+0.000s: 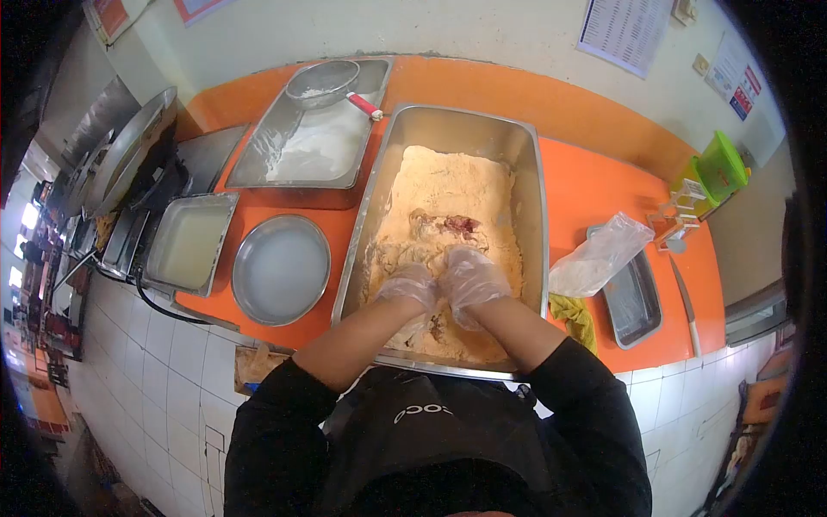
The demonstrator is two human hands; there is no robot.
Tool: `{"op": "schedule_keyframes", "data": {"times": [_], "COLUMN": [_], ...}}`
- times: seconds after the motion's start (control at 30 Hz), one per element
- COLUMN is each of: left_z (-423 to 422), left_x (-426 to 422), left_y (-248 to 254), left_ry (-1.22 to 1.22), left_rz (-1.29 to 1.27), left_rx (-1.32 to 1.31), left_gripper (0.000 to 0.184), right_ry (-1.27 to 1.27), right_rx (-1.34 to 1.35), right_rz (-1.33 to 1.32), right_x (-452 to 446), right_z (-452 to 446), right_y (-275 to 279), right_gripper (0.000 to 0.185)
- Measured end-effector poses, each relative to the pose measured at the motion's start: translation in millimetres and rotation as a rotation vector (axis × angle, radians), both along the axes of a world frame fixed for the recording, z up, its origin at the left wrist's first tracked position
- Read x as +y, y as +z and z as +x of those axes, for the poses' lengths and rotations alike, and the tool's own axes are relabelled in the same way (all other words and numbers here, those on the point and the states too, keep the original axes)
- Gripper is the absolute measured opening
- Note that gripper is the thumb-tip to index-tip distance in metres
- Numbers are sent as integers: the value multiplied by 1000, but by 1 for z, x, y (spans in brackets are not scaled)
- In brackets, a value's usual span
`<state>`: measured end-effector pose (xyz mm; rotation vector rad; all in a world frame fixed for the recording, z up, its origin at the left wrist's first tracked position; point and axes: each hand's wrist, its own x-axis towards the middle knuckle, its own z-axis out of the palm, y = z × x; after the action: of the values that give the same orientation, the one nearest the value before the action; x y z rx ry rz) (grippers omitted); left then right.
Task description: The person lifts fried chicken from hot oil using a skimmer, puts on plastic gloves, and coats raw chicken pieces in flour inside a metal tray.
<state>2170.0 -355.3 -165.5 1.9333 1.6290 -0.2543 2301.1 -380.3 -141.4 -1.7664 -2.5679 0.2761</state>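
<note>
A deep metal tray (pixel 532 224) holds a thick layer of pale orange flour (pixel 448 177). Both hands wear clear plastic gloves and are down in the flour, side by side. My left hand (pixel 410 284) presses among coated lumps on the left; its fingertips are hidden in flour and lumps. My right hand (pixel 469 274) is just beside it, fingers pointing away and down, and what lies under them cannot be made out. Just beyond the hands sits a partly coated piece of raw red meat (pixel 461 227).
At the back left, a sieve (pixel 323 84) with a red handle rests on a tray of white flour (pixel 317 151). Nearer are a bowl of cloudy liquid (pixel 281 270) and a square pan (pixel 191 244). To the right lie a plastic bag (pixel 603 256), small tray (pixel 633 302), cloth (pixel 575 320) and knife (pixel 687 302).
</note>
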Motion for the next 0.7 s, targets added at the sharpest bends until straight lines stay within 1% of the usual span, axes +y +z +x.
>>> {"op": "schedule_keyframes", "data": {"times": [0.07,0.1,0.2,0.27,0.3,0.37,0.4,0.47,0.5,0.6,0.67,0.7], "left_z": [-6,-8,-8,-17,-20,-22,-21,-22,-24,-39,-41,-41], "left_x": [0,-1,-6,0,0,3,3,-3,-4,9,3,-1], "left_y": [-1,-1,1,-28,-28,-23,-15,15,24,24,29,35], "left_ry": [-59,-89,70,56,49,-138,-231,-246,-251,-254,-22,96], "left_rz": [-10,-18,26,10,5,10,14,17,19,-31,106,169], "left_rx": [47,71,6,-59,-91,64,142,202,233,240,110,45], "left_gripper": [40,39,35,35,35,37,38,38,38,41,41,41], "right_ry": [-136,-106,-43,-36,11,100,102,112,73,-31,-76,-72], "right_rx": [124,141,171,157,191,261,239,189,193,232,273,242], "right_rz": [7,5,-1,1,27,92,58,-12,-34,-82,-107,-123], "right_x": [0,0,0,3,2,-3,-5,-8,-12,-27,-27,-20], "right_z": [-12,-16,-24,-26,-24,-20,-20,-22,-21,-20,-13,-5], "right_y": [-6,-4,-3,-13,-16,-25,-34,-47,-36,12,24,26], "right_gripper": [23,22,20,21,21,20,20,19,21,25,28,29]}}
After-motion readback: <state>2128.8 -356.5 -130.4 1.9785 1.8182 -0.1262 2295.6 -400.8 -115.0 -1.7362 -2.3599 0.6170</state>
